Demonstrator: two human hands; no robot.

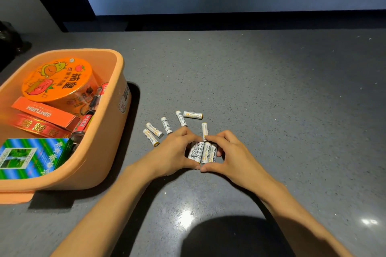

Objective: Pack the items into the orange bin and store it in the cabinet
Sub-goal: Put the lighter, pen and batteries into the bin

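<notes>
1. Grey speckled tabletop (271,89) with a dark wall panel behind; a person works at it with two bare hands.
2. Left hand (171,150) and right hand (231,152) form a closed ring. The thumb tips meet on the near side, and the fingers curl in on the far side round the gathered batteries (201,152).
3. The gathered batteries, about four, lie side by side on the tabletop. Their long axes run away from the person, tilted slightly rightward.
4. Six loose batteries (154,130) fan out just beyond the hands. Five lie toward the left hand's side, and the near end of one reaches the right fingertips.
5. The orange bin (104,142) stands to the left of the hands, near them but apart. The left hand is the nearer one. The bin wall rises above the tabletop, so the bundle probably has to go up and leftward over the rim.
6. Bin contents:
   - a noodle cup (57,78) at the far end
   - an orange box (45,113) lying on a red box (37,127)
   - a green-and-blue box (31,156) at the near end
   - a dark bottle-like item (95,100), partly hidden
7. Packing appears well along, with only the batteries still outside the bin. No cabinet is in view.
</notes>
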